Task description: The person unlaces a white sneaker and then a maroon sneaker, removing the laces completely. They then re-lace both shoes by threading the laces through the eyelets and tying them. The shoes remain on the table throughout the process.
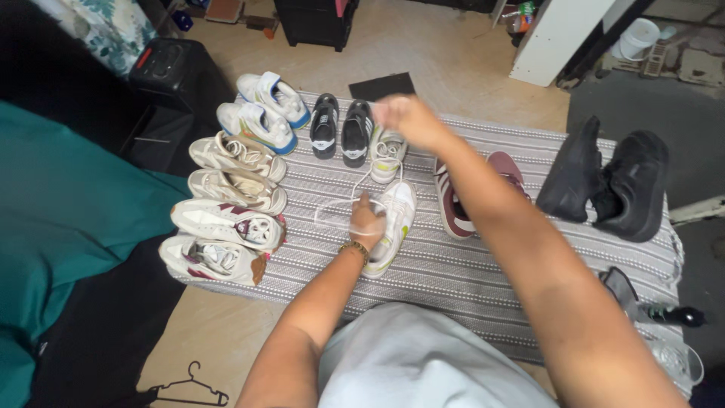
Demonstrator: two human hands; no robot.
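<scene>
Floor (453, 53): tan, smooth, evenly lit. Grey striped mat (483, 264) spread across the middle. Teal cloth (60, 219) at left. Black case (170, 72) far left, black crate (313, 23) at the far edge. White panel (551, 38) far right. Black hanger (189, 389) near left on the floor.

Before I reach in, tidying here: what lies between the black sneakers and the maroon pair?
In the head view, the white-and-lime sneakers, with both hands on their laces.
</scene>
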